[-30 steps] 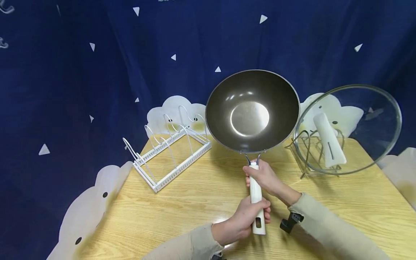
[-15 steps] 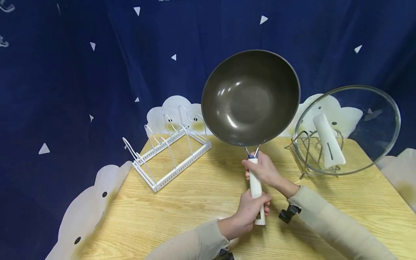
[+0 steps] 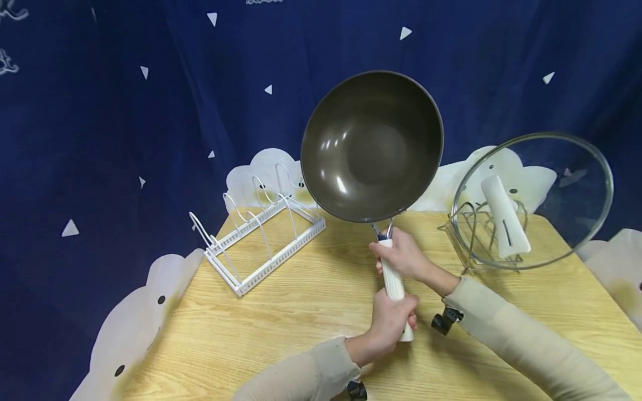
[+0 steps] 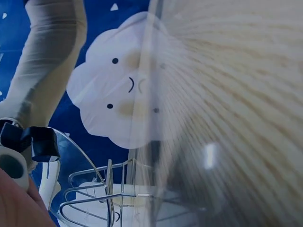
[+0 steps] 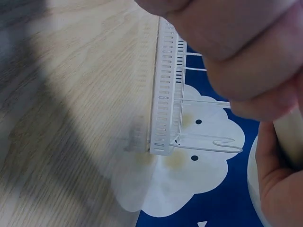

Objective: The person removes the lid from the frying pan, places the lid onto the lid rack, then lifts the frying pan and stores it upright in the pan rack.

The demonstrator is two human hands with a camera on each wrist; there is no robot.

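Head view: the wok hangs tilted beyond the handle, whose long axis points away from the person. The right hand grips the handle nearer the bowl, the left hand its lower end. Left of the handle stands the white rack.

Left wrist view: beyond the handle stands the wire stand.

Right wrist view: the right hand curls round the handle.

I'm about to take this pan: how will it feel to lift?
The pan probably feels front-heavy, being wide at the far end of a long handle. Its evenly curved shape suggests stiffness; the glossy inside may be slippery.
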